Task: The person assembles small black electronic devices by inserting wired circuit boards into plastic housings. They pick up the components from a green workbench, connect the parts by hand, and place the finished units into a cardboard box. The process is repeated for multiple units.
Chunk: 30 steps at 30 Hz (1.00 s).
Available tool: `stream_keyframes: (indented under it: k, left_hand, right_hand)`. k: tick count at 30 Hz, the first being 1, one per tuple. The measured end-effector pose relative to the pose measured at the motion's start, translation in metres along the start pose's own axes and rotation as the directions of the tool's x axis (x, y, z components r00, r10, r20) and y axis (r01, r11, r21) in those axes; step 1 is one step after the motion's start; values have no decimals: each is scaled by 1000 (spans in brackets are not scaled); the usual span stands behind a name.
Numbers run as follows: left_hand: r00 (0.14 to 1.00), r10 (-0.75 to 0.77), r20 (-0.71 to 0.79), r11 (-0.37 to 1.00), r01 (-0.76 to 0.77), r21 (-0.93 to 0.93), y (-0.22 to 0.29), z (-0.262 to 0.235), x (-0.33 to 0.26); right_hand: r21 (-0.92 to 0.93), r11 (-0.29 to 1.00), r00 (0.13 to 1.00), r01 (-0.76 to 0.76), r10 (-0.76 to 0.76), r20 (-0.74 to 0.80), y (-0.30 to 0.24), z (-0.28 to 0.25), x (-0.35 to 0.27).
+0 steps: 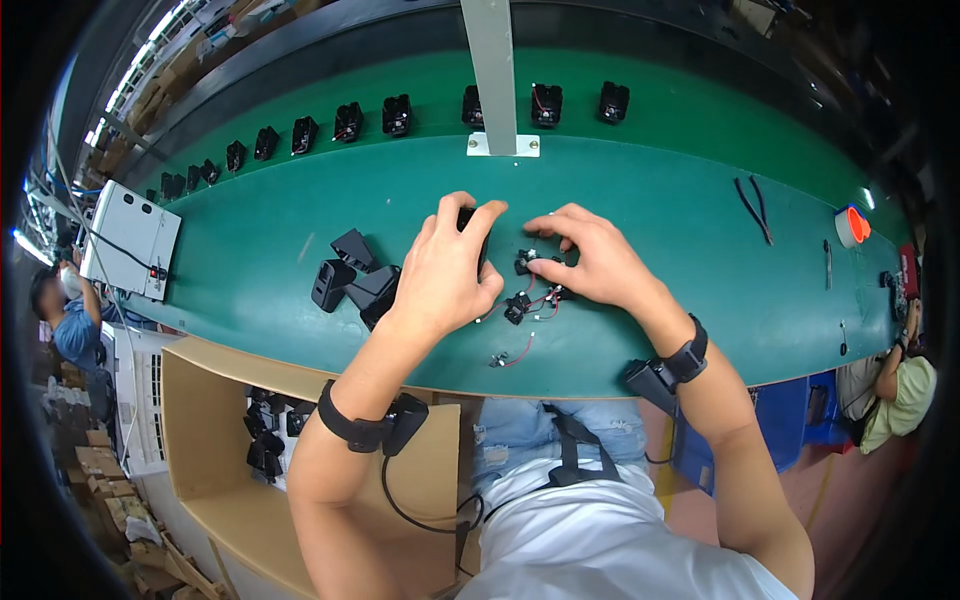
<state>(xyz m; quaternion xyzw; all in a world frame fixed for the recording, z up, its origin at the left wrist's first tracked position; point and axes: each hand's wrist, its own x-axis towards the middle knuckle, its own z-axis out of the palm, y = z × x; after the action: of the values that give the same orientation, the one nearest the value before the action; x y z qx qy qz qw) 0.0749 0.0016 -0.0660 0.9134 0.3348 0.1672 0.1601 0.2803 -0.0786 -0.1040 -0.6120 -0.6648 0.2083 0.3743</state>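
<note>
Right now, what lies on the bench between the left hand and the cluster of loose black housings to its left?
Nothing: in the head view, only bare green bench separates the left hand from the black housings; the nearest housing almost touches the wrist.

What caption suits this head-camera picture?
Left hand grips a black housing; right hand fingers small wired parts on the green bench.

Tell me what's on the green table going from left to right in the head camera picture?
Grey metal box → loose pile of black plastic housings → left hand on a black part → right hand over small wired black pieces → black pliers → roll of tape with an orange middle.
</note>
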Motion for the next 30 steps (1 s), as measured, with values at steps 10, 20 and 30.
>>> stream_keyframes:
  k: [10, 20, 30]
  left_hand:
    - [988, -118, 99, 953, 141, -267, 6, -6, 1]
    - [997, 70, 19, 864, -52, -500, 5, -3, 1]
    - [996, 87, -11, 812, -78, -579, 10, -2, 1]
  right_hand:
    - [230, 971, 995, -73, 85, -42, -10, -12, 6]
    - [315, 941, 991, 123, -97, -97, -23, -13, 1]
    - [149, 962, 915, 227, -159, -371, -33, -15, -2]
